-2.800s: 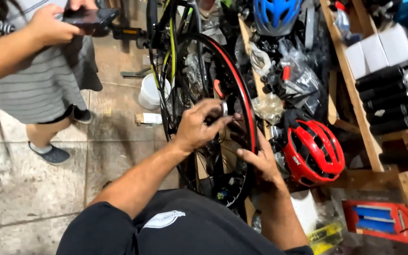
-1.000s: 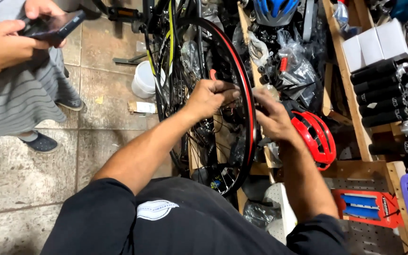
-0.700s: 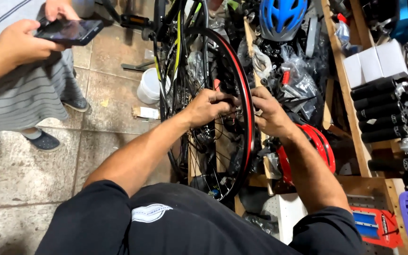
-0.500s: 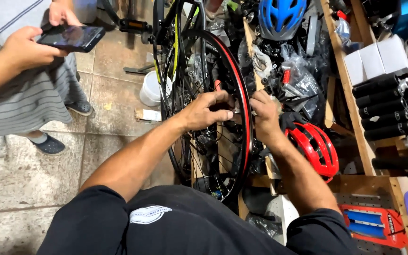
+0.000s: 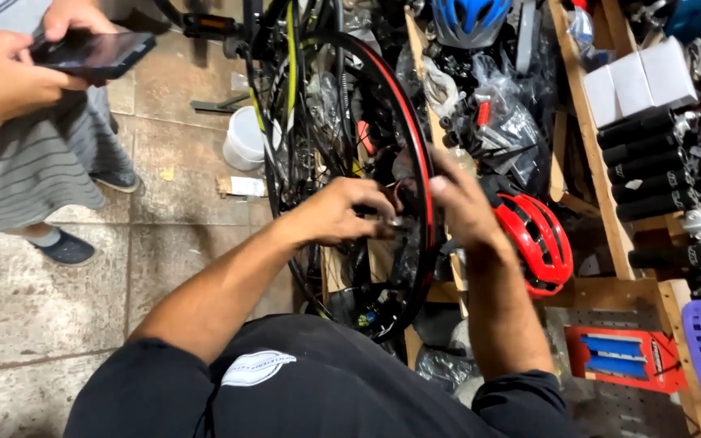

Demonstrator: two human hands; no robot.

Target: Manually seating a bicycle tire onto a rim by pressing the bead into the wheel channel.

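A black bicycle wheel with a red rim stripe (image 5: 412,122) stands upright in front of me, beside a bike with a yellow-green frame (image 5: 292,57). My left hand (image 5: 336,212) reaches in from the left side of the wheel, fingers pinched on a small dark metal part (image 5: 397,221) near the hub. My right hand (image 5: 458,201) comes from the right side of the rim, its fingers spread against the spokes next to that part. What the right fingers touch is partly hidden by the rim.
A person in a striped top (image 5: 26,162) stands at left holding a phone (image 5: 95,53). A red helmet (image 5: 539,242) and a blue helmet (image 5: 468,18) sit among bagged parts. Wooden shelves (image 5: 602,170) hold black grips. A white tub (image 5: 243,139) stands on the tiled floor.
Both hands have shifted slightly around the hub, the left pinching closer to the small part. The view has tilted a little. The person at left keeps holding the phone.
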